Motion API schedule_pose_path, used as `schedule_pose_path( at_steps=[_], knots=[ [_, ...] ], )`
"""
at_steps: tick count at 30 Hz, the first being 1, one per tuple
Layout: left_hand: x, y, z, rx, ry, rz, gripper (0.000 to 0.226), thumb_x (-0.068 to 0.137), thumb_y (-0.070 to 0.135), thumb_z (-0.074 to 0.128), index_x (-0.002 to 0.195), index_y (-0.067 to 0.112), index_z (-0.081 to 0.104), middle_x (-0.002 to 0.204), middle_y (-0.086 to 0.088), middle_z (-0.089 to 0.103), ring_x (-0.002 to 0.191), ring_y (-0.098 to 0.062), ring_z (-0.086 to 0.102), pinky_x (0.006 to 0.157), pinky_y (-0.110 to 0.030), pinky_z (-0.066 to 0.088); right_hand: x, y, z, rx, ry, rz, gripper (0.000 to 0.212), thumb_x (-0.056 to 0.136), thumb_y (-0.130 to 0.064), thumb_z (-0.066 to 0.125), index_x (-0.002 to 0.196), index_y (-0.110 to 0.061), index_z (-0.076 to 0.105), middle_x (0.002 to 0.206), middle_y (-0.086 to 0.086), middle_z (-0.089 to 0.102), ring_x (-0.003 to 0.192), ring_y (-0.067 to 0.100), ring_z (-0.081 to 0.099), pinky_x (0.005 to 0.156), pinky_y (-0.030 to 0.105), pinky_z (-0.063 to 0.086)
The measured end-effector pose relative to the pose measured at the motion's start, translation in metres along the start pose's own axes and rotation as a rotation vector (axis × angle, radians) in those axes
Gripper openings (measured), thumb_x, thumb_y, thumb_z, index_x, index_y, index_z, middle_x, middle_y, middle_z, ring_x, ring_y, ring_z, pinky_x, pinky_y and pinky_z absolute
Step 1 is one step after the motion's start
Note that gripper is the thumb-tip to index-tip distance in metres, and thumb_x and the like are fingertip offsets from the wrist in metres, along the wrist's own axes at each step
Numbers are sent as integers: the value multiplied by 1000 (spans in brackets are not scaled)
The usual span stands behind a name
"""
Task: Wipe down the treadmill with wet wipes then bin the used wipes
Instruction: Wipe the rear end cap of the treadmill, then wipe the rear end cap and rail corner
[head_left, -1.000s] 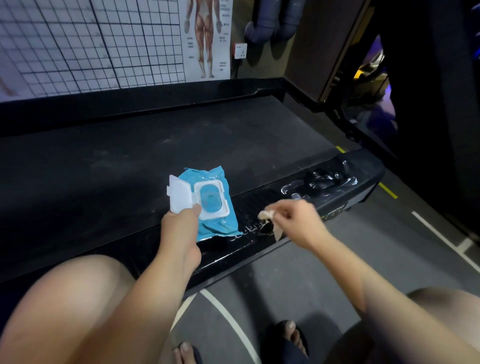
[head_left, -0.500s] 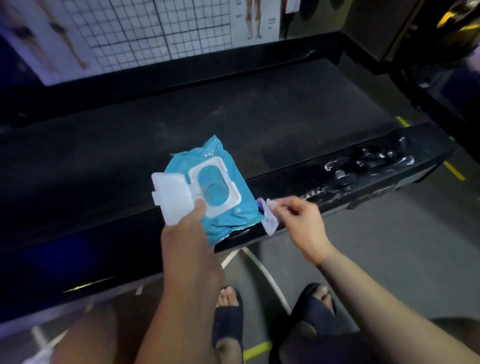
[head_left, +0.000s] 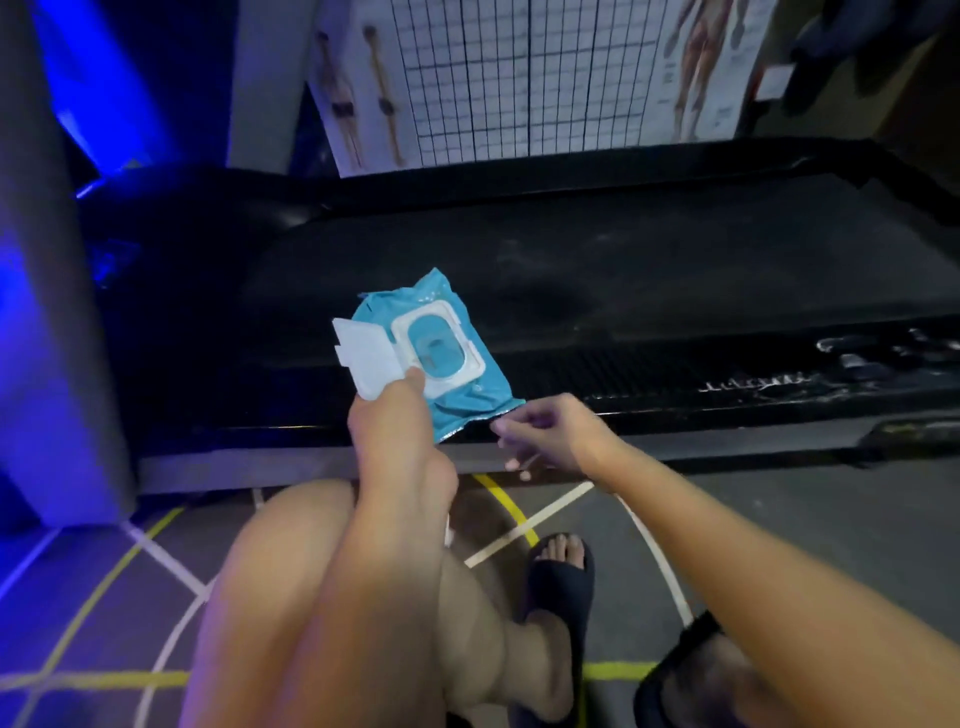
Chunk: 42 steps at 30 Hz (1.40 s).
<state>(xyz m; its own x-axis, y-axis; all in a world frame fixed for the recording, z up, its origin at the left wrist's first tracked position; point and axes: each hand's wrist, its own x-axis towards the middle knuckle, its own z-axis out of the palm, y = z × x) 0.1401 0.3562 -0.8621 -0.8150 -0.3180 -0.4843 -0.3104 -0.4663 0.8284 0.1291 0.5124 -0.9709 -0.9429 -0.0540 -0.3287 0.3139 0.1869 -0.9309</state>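
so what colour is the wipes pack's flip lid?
White. The flip lid stands open on the blue wipes pack; head view shows it best.

The wipes pack (head_left: 457, 402) is teal-blue, with a white flip lid (head_left: 363, 358) and a white oval frame round a blue opening. Behind it the treadmill (head_left: 623, 270) belt is matte black, smudged with pale grey. Right of the pack the black side rail (head_left: 675, 374) is finely ribbed and streaked white. Below the pack the floor (head_left: 831, 545) is grey, crossed by yellow and white lines, and the sandals (head_left: 561, 587) are black. Far behind hangs a white chart (head_left: 519, 78) gridded in black. Left of the pack a pillar (head_left: 47, 312) glows blue.
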Motion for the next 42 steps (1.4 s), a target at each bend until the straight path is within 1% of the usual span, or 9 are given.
schedule_pose_path(
  at_steps=[6, 10, 13, 16, 19, 21, 28, 35, 42],
  knots=[
    [-15, -16, 11, 44, -133, -124, 31, 98, 6, 63, 128, 14, 66, 114, -8, 76, 101, -28, 74, 95, -49, 60, -46, -48, -74, -177, 265, -60, 19, 99, -28, 65, 99, -12, 75, 94, 14, 76, 73, 16, 72, 70, 38, 63],
    [-30, -27, 31, 92, -275, -163, 37, 91, 7, 70, 127, 15, 69, 109, -5, 79, 101, -27, 75, 95, -45, 60, -89, -72, -112, -288, 403, -257, 17, 93, -43, 69, 102, -31, 76, 92, -9, 76, 83, 8, 72, 77, 35, 62],
    [-43, -41, 43, 138, -361, -196, 32, 93, 8, 68, 125, 14, 68, 103, -5, 80, 92, -26, 78, 74, -37, 63, -122, -82, -124, -518, 467, -419, 20, 91, -38, 71, 110, -33, 75, 88, -10, 68, 79, 8, 64, 75, 16, 51],
    [-52, -53, 57, 213, -407, -200, 34, 94, 11, 68, 127, 17, 65, 104, -7, 80, 87, -26, 79, 56, -32, 60, -135, -75, -130, -760, 406, -396, 19, 94, -30, 69, 112, -35, 74, 87, -8, 57, 71, 9, 57, 69, 17, 46],
    [-61, -60, 66, 283, -469, -156, 28, 94, 9, 67, 120, 18, 67, 100, -6, 80, 91, -28, 78, 74, -43, 64, -130, -61, -136, -660, 488, -319, 4, 88, -36, 74, 91, -35, 75, 80, -7, 53, 71, 5, 52, 67, 18, 40],
    [-64, -64, 72, 311, -489, -118, 23, 95, 6, 65, 110, 22, 70, 98, -3, 81, 92, -26, 77, 85, -43, 62, -121, -56, -138, -643, 512, -299, 10, 83, -40, 79, 83, -31, 73, 78, -8, 52, 70, 3, 52, 64, 16, 37],
    [-65, -77, 99, 371, -519, -84, 28, 95, 1, 62, 108, 23, 74, 92, -5, 81, 86, -26, 78, 71, -36, 62, -102, -45, -139, -686, 422, -295, 13, 80, -33, 82, 82, -29, 70, 82, -10, 51, 75, 3, 52, 67, 17, 41],
    [-65, -93, 136, 462, -591, -56, 31, 97, -1, 57, 104, 23, 75, 88, -8, 80, 69, -21, 75, 60, -35, 61, -88, -37, -163, -919, 434, -143, 13, 94, -29, 66, 95, -21, 75, 101, -2, 47, 92, 24, 60, 83, 39, 53],
    [-67, -115, 180, 515, -662, -12, 39, 94, -6, 56, 94, 29, 73, 83, 3, 79, 85, -23, 76, 77, -41, 63, -87, -22, -201, -742, 546, -65, 13, 83, -31, 70, 74, -22, 72, 88, -5, 59, 79, 17, 62, 76, 41, 55]
  ],
)
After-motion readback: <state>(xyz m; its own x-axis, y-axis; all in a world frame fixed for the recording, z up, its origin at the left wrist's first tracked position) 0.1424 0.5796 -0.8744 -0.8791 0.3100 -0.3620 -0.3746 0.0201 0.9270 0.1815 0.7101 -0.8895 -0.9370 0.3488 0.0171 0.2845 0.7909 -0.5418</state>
